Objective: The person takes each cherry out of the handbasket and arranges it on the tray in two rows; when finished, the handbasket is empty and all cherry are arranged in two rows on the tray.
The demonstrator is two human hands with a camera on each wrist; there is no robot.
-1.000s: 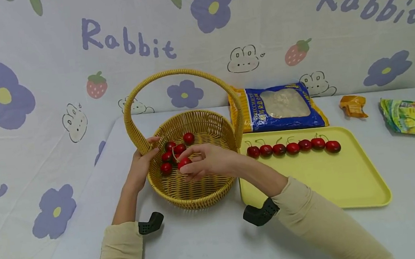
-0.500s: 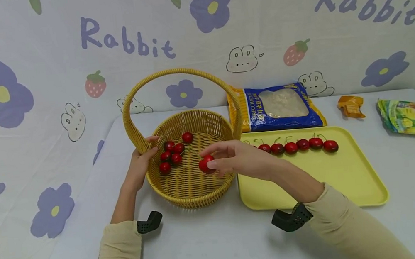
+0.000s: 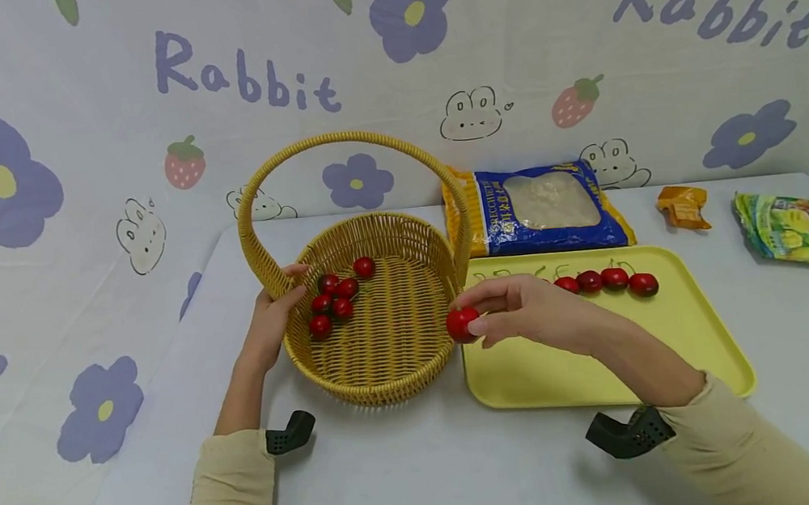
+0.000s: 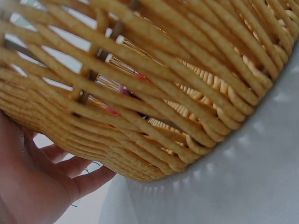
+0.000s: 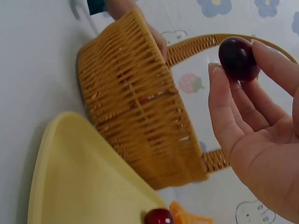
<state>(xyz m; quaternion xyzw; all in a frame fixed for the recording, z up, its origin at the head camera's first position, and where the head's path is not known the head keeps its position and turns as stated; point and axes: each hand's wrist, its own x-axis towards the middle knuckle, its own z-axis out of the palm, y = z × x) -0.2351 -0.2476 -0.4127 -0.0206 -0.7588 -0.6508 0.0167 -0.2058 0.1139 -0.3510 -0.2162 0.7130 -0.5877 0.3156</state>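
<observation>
A round cherry [image 3: 460, 326] is pinched between the thumb and fingertips of the right hand [image 3: 531, 313], held up where the right side of the basket [image 3: 377, 391] adjoins the tray [image 3: 605, 359]. The cherry row [image 3: 589, 282], partly hidden by this nearer hand, is set farther back and rightward; the basket's left rim is gripped by the left hand [image 3: 272, 318].
</observation>
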